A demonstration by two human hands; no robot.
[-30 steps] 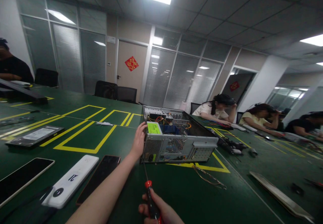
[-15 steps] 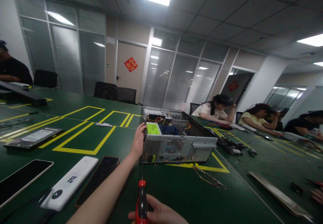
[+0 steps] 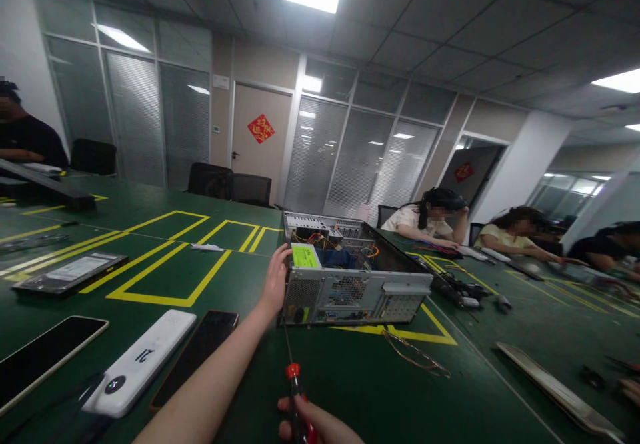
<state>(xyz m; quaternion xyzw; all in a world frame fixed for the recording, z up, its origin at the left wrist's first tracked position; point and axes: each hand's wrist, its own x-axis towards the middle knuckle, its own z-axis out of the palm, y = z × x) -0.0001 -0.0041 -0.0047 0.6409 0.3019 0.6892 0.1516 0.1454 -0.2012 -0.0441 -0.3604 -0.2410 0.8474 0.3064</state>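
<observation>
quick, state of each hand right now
Left hand: open, flat against the side of the computer case.
Right hand: closed around the screwdriver.

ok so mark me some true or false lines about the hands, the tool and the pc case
1. The left hand rests against the side of the computer case. True.
2. The right hand holds a screwdriver pointing toward the case. True.
3. The case's top is covered. False: it is open, and wires show inside.
4. The white power bank lies right of the case. False: it lies left of it, beside a dark phone.
</observation>
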